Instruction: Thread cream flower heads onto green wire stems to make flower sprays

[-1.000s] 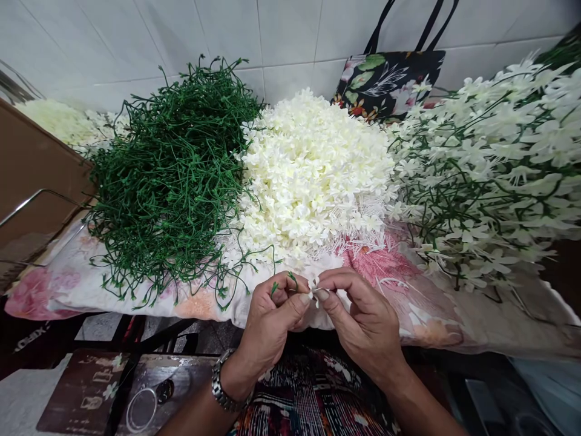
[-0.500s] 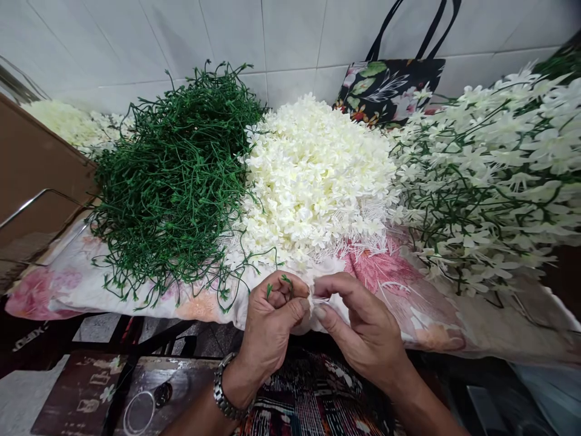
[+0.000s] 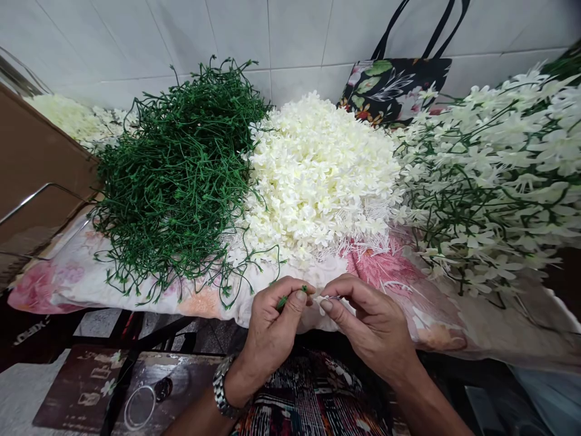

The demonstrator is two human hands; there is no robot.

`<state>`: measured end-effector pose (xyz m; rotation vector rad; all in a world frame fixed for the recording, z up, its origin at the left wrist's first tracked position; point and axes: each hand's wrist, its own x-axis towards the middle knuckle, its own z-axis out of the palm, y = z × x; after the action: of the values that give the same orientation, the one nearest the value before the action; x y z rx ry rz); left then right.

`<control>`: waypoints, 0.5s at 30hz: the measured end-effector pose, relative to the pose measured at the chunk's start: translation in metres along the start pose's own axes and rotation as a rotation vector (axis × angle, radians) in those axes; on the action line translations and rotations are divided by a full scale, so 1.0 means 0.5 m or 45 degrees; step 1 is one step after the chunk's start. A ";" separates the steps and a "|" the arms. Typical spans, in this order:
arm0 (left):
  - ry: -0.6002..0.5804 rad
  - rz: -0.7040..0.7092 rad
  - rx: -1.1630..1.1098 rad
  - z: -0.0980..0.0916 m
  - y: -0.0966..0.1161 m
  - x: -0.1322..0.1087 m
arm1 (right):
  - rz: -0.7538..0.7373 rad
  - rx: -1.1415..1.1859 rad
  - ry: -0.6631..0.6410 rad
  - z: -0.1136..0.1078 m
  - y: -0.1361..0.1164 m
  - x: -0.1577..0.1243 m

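My left hand (image 3: pixel 272 330), with a metal watch (image 3: pixel 222 387) at its wrist, is closed on a green plastic stem (image 3: pixel 281 303). Small green tips of it poke out between the fingers; the rest is hidden in the hand. Close by on the right, my right hand (image 3: pixel 379 330) pinches a small white artificial flower part (image 3: pixel 322 300) between thumb and forefinger. The fingertips of both hands are a short gap apart, over the front edge of the cloth-covered table. Behind them lie a heap of green stems (image 3: pixel 177 181) and a heap of cream-white blossoms (image 3: pixel 318 175).
Assembled white flower sprays (image 3: pixel 490 181) fill the right side. A black floral bag (image 3: pixel 394 91) leans on the tiled wall. On the left stands a cardboard box (image 3: pixel 40 163) with a metal wire. Below is a brown wooden surface (image 3: pixel 181 375) with a clear ring (image 3: pixel 140 407).
My left thumb and fingers have closed further, and the green tips have shifted in the grip. My right hand has moved slightly right, its thumb and forefinger now pinched together on the white part.
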<state>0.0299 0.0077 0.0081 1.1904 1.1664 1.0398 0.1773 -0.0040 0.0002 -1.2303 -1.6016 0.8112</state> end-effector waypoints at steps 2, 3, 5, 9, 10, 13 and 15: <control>0.006 0.100 0.142 -0.002 0.008 -0.001 | 0.031 0.042 0.019 -0.009 -0.006 0.003; 0.005 0.147 0.194 -0.003 0.009 -0.001 | 0.039 0.061 0.023 -0.014 -0.010 0.006; -0.013 0.231 0.275 -0.003 0.008 -0.003 | 0.033 0.078 0.016 -0.022 -0.021 0.013; -0.068 0.358 0.405 -0.007 -0.002 -0.007 | -0.047 0.000 -0.043 -0.033 -0.040 0.022; -0.084 0.383 0.434 -0.008 -0.004 -0.008 | -0.073 -0.038 -0.055 -0.034 -0.042 0.023; -0.115 0.455 0.520 -0.012 -0.006 -0.012 | -0.156 -0.145 -0.072 -0.036 -0.043 0.021; -0.134 0.488 0.589 -0.014 -0.005 -0.014 | -0.203 -0.199 -0.087 -0.036 -0.042 0.018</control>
<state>0.0223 0.0015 0.0065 1.8666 1.1548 0.9961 0.1862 -0.0018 0.0276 -1.1759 -1.8219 0.6429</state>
